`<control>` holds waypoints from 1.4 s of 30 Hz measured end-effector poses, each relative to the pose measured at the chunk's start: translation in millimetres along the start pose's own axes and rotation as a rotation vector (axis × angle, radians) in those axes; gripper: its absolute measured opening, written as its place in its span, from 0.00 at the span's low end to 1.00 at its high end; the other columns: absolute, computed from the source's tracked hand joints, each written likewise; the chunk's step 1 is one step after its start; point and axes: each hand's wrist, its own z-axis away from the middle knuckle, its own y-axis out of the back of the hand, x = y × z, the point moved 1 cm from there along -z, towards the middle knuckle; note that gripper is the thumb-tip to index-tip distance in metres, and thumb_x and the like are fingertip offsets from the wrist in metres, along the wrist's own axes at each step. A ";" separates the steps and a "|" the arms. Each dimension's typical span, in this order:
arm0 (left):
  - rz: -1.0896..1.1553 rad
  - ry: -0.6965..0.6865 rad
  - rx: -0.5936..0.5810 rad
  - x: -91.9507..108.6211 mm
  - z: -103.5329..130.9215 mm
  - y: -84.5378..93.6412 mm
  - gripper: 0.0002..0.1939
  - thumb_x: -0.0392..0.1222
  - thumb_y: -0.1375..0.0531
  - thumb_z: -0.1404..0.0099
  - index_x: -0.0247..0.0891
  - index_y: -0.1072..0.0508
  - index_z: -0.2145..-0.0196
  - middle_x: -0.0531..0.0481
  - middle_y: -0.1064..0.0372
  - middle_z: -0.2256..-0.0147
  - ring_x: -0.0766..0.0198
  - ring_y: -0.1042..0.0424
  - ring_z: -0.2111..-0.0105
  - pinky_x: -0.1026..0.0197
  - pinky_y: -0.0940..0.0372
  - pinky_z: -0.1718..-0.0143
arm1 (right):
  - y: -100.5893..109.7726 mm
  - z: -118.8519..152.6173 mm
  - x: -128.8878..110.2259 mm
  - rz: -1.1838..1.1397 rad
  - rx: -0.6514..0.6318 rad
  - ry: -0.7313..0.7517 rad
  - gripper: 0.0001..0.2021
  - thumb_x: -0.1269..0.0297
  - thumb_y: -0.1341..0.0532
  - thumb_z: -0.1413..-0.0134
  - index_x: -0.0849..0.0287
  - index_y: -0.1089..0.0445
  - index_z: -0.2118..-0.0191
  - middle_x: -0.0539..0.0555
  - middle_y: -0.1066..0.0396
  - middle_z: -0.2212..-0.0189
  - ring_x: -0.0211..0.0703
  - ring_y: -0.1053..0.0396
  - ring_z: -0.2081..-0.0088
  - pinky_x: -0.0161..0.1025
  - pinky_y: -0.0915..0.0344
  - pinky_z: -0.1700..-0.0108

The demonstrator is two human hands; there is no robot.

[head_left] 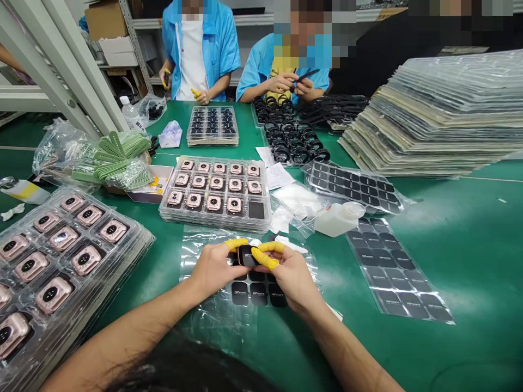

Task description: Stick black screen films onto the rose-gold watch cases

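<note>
Between my two hands is a smartwatch body (247, 255) with a dark printed face turned up. My left hand (214, 268) grips its left side, a yellow finger cot on one finger. My right hand (291, 271), with yellow cots on two fingers, pinches its right edge. Beneath them lies a sheet of black square screen films (259, 294) on clear plastic. Just beyond, a clear tray (216, 216) holds rose-gold watch bodies, backs up, with one slot at its front right corner unfilled.
Stacked trays of watch bodies (61, 238) stand at left. A white bottle (340, 219) and another film sheet (398, 272) lie right, before a tall tray stack (441, 109). Green straps (118, 158) sit at back left. Two co-workers in blue (224, 38) are across the table.
</note>
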 end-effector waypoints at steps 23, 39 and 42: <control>-0.065 -0.050 -0.047 -3.9 -1.0 -2.6 0.26 0.43 0.20 0.38 0.44 0.09 0.41 0.48 0.06 0.51 0.46 0.08 0.52 0.47 0.14 0.41 | 0.6 -9.1 15.4 0.011 -0.011 0.013 0.37 0.30 0.09 0.77 0.51 0.17 0.67 0.52 0.19 0.69 0.50 0.23 0.65 0.49 0.20 0.59; -0.075 -0.028 -0.048 0.2 -0.4 -2.1 0.26 0.43 0.19 0.37 0.45 0.08 0.42 0.50 0.07 0.56 0.49 0.09 0.57 0.51 0.15 0.48 | 1.1 -7.1 16.0 0.058 0.003 0.051 0.41 0.36 0.09 0.70 0.50 0.20 0.53 0.50 0.21 0.59 0.46 0.22 0.67 0.45 0.21 0.63; -0.068 -0.043 -0.073 -0.7 -0.8 -1.5 0.28 0.38 0.19 0.42 0.44 0.08 0.42 0.51 0.07 0.57 0.50 0.09 0.58 0.53 0.15 0.50 | -2.9 -6.5 16.7 0.112 -0.071 0.056 0.40 0.39 0.09 0.70 0.50 0.21 0.52 0.49 0.23 0.60 0.44 0.26 0.70 0.43 0.25 0.68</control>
